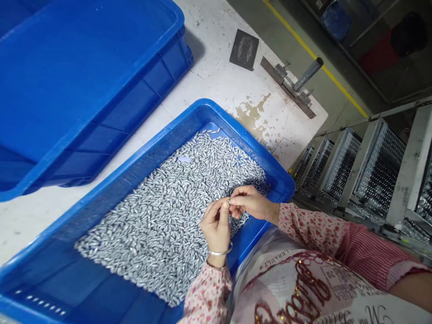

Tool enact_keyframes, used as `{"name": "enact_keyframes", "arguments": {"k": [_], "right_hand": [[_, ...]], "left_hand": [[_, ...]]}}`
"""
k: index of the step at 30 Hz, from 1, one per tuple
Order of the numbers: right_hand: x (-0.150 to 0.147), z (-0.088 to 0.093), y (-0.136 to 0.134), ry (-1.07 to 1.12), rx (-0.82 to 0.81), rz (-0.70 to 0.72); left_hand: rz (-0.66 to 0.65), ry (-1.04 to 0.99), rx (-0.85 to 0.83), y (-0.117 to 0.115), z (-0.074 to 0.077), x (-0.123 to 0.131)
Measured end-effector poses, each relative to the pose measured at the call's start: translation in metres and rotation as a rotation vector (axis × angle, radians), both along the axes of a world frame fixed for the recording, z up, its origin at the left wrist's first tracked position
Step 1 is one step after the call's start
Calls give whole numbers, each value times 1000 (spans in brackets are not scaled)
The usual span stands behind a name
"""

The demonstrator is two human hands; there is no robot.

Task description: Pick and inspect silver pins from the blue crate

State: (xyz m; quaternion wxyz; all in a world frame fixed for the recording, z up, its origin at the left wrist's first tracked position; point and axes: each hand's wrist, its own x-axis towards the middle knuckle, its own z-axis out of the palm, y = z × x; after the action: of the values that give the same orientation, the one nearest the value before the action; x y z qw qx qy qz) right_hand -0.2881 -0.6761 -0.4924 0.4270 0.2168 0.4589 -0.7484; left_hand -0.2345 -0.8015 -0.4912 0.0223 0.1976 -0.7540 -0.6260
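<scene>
Pieces (158, 220): small, silvery-grey, grain-shaped, tapered at both ends, dull metallic sheen; loose layer over much of the tub (104, 299) floor. Tub is smooth blue plastic, rounded corner, row of small holes low in the picture. One piece (229, 202) is up at the fingertips above the layer, mostly hidden, finish unreadable. Left hand (216, 225), with metal bangle (219, 251), and right hand (248, 201) meet there, thumbs and fingers pinching it. Both hands block part of the layer. Ribbed blue crate (145, 92) beside the tub on the white, paint-chipped table (209, 81); dark square plate (244, 49) and steel bar (288, 87) with upright tube near the far edge. Metal racks (381, 162) off to the right.
</scene>
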Motion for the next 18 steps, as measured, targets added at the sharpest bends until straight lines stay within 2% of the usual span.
{"name": "enact_keyframes", "arguments": {"k": [4,7,10,18], "right_hand": [[-2,7,-2,21,3,-7],[-5,16,-4,29,32,-11],[-5,20,-6,41,48,-18],[-3,24,-8,102,110,11]], "left_hand": [[85,-72,137,2,-9,4],[160,-111,327,4,-15,6],[178,-142,506,4,-17,6],[196,-163,622,1,-15,6]]}}
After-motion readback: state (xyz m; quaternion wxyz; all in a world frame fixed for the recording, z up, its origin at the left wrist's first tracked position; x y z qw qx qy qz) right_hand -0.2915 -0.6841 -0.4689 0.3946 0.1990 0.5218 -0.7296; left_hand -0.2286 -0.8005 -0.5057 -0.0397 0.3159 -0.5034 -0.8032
